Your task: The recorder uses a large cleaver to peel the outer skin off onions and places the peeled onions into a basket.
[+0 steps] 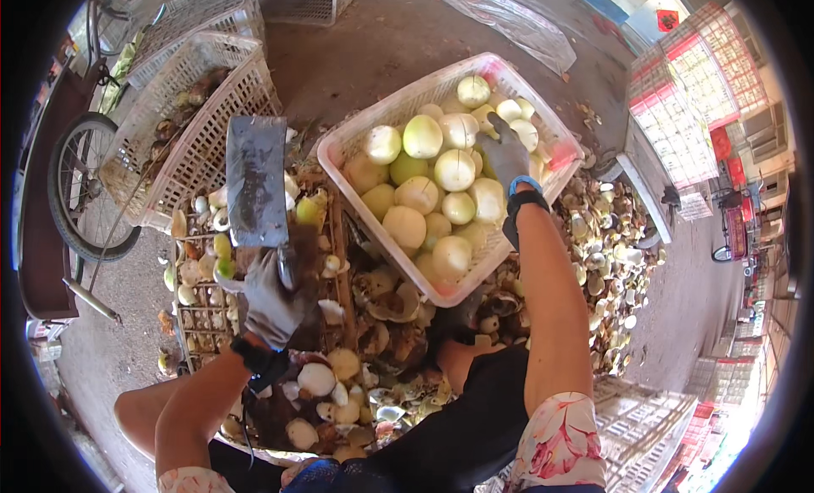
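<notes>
My left hand (273, 296), in a grey glove, grips the dark handle of a cleaver (256, 181). Its broad, stained blade points away from me above a metal rack (206, 324) strewn with husk pieces. My right hand (507, 151), also gloved, lies with fingers spread over pale peeled coconuts (453, 170) in a white plastic crate (381, 254). The fingers touch or nearly touch the fruit at the crate's right side; whether they hold one cannot be told. Below my left wrist are cut round husk pieces (316, 380).
A perforated crate (210, 134) with brown-husked fruit stands at the left, beside a cart's wheel (92, 184). Husk scraps (598, 258) are heaped right of the white crate. Another crate (642, 423) stands at the lower right. A plastic sheet (509, 22) lies on the ground ahead.
</notes>
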`<state>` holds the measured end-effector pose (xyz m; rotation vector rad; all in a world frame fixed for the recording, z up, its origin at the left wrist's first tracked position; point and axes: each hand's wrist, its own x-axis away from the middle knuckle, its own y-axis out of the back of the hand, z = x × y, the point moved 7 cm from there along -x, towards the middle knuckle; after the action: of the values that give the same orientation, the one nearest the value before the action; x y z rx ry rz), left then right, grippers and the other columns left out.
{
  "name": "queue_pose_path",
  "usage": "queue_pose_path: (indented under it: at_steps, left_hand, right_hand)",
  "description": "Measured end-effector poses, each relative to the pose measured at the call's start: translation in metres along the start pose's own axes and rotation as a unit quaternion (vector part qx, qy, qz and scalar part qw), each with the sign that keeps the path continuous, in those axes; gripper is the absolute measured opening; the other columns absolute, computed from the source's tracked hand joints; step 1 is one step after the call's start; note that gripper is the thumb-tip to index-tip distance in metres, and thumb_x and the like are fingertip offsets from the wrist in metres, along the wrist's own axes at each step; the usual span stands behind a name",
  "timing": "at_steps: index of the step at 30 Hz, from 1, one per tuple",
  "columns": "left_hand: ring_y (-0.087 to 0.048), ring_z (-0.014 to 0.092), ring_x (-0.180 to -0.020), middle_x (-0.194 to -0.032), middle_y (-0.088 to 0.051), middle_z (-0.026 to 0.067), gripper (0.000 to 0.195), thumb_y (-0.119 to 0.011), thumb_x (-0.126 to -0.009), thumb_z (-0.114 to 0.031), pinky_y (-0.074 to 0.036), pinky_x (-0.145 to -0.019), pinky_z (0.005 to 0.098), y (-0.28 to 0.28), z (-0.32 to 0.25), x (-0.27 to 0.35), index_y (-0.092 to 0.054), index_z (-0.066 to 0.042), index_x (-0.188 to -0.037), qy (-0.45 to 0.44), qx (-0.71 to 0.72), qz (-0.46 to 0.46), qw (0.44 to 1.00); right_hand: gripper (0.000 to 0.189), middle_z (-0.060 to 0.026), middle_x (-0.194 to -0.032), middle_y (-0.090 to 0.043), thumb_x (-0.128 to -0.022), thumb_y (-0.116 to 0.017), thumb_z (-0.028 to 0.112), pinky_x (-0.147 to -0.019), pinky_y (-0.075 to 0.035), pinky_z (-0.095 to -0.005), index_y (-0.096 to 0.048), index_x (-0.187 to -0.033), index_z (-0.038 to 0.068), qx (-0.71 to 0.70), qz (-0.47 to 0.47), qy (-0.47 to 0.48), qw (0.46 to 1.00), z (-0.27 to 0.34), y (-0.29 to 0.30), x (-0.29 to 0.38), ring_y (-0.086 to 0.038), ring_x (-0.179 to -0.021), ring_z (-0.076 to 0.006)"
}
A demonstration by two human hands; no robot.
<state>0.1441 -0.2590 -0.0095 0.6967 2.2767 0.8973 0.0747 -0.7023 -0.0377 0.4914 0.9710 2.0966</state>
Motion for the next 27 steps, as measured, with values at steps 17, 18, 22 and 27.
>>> queue_pose_path:
  at_steps: [17, 18, 22, 27]
  left_hand:
    - [-0.058, 0.041, -0.085, -0.092, -0.060, 0.0176, 0.033, -0.073, -0.071, -0.023, -0.044, -0.078, 0.0480, -0.011, -0.004, -0.006, -0.059, -0.004, -0.094, 0.013, -0.027, 0.031, 0.999]
    - [-0.058, 0.041, -0.086, -0.094, -0.061, 0.0181, 0.035, -0.074, -0.071, -0.024, -0.044, -0.078, 0.0481, -0.011, 0.001, -0.003, -0.059, -0.004, -0.096, 0.021, -0.037, 0.043, 0.998]
    - [-0.059, 0.041, -0.088, -0.098, -0.062, 0.0190, 0.036, -0.073, -0.071, -0.022, -0.044, -0.080, 0.0484, -0.006, 0.000, -0.005, -0.060, -0.003, -0.099, 0.054, -0.040, 0.066, 0.996]
    - [-0.059, 0.042, -0.092, -0.101, -0.063, 0.0198, 0.042, -0.073, -0.071, -0.021, -0.045, -0.083, 0.0491, -0.004, 0.000, -0.007, -0.061, -0.001, -0.105, 0.056, -0.015, 0.067, 0.996]
  right_hand:
    - [0.066, -0.0101, -0.129, -0.054, -0.078, -0.078, 0.011, -0.089, -0.054, -0.0364, -0.049, -0.137, 0.012, -0.345, -0.092, -0.044, 0.933, -0.030, -0.032, -0.059, -0.060, -0.110, -0.0230]
    - [0.065, -0.0082, -0.122, -0.057, -0.081, -0.079, 0.014, -0.078, -0.056, -0.0313, -0.047, -0.137, 0.010, -0.446, -0.102, -0.086, 0.885, -0.018, -0.030, -0.054, -0.060, -0.105, -0.0168]
    - [0.079, -0.0216, -0.138, -0.045, -0.076, -0.083, 0.016, -0.104, -0.045, -0.0392, -0.041, -0.141, 0.001, -0.228, -0.279, 0.086, 0.929, 0.074, 0.070, -0.042, -0.051, -0.122, -0.0327]
    - [0.084, -0.0247, -0.142, -0.040, -0.067, -0.087, 0.013, -0.106, -0.044, -0.0436, -0.045, -0.140, 0.006, 0.070, -0.456, 0.304, 0.833, 0.126, 0.067, -0.016, -0.046, -0.129, -0.0380]
